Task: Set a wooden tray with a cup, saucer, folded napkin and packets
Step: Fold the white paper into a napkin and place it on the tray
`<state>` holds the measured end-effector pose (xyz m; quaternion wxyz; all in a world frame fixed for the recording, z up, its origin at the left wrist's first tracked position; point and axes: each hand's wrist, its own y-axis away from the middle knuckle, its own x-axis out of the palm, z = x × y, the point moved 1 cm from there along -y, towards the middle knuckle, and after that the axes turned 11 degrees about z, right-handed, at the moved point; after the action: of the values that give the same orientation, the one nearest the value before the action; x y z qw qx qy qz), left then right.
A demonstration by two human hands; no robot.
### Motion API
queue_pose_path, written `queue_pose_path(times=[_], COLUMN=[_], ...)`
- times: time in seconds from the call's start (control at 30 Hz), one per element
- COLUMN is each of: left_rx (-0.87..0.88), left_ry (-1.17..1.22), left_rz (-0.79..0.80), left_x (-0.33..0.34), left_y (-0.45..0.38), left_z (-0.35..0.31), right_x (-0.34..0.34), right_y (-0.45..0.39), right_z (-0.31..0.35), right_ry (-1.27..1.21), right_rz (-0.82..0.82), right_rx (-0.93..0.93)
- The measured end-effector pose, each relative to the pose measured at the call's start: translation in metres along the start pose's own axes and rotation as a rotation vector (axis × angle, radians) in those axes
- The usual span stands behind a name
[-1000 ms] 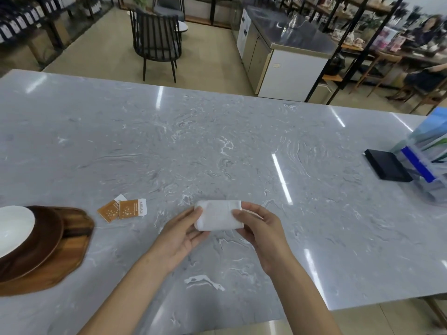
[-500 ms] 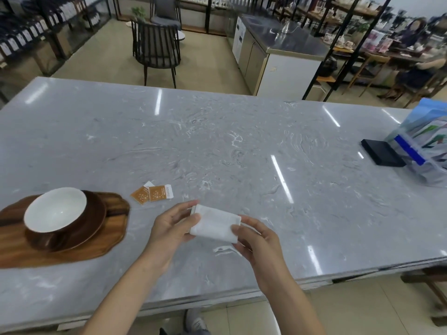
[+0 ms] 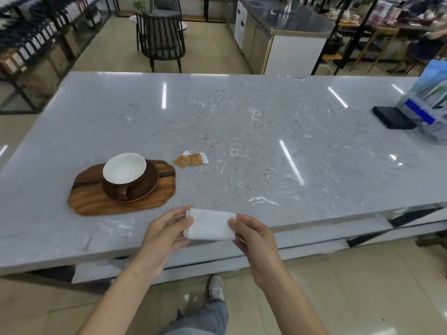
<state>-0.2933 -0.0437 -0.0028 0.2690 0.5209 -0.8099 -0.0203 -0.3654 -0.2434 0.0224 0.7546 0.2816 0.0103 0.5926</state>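
Observation:
A folded white napkin (image 3: 210, 224) is held up over the table's near edge. My left hand (image 3: 167, 232) pinches its left end and my right hand (image 3: 251, 234) pinches its right end. On the grey marble table (image 3: 242, 122) to the left lies a wooden tray (image 3: 92, 201). A brown saucer (image 3: 150, 187) sits on the tray with a brown cup (image 3: 124, 174), white inside, on top. Two orange packets (image 3: 191, 160) lie on the table just right of the tray.
A black flat box (image 3: 390, 117) and a clear stand of blue leaflets (image 3: 425, 110) sit at the table's right end. A dark chair (image 3: 160, 38) and a counter (image 3: 285, 35) stand beyond the table. My shoe shows on the floor below.
The napkin has come off the table and is now held in the air nearer to me. The view has pulled back, so the tray, cup and saucer are fully in sight.

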Motion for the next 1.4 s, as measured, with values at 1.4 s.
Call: queue_pose_path(times=[1.4], left_rx=[0.137], left_ry=[-0.958], left_rz=[0.268], left_x=[-0.318], left_y=[-0.064], left_z=[-0.160], right_x=[0.347], right_y=[-0.107], right_z=[-0.151], right_ry=[0.732], right_rz=[-0.307], right_rx=[-0.382])
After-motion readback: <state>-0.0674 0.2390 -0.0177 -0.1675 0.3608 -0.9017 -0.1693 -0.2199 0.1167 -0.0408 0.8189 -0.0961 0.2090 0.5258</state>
